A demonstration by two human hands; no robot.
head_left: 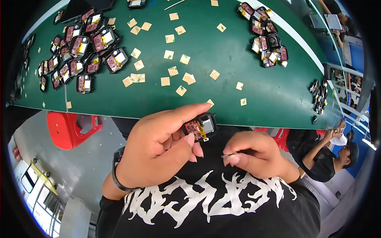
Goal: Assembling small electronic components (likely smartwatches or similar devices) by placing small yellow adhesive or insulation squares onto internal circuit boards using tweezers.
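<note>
Between the thumb and fingers of my left hand (156,141) is a small black device housing (208,125). It is open-faced, with a red circuit board and a silvery block showing inside. My right hand (256,152) is a little to its right, apart from it. Thumb and forefinger are pinched together there, and a tiny pale tip shows between them, too small to name. Both hands are in front of my chest, by the near edge of the green table (222,107).
A big cluster of similar open housings (81,45) covers the table's left. Another group (270,39) lies at the far right, and more (318,95) farther right. Small beige paper squares (168,54) are scattered between. A red stool (63,129) stands at left; a co-worker (331,158) sits at right.
</note>
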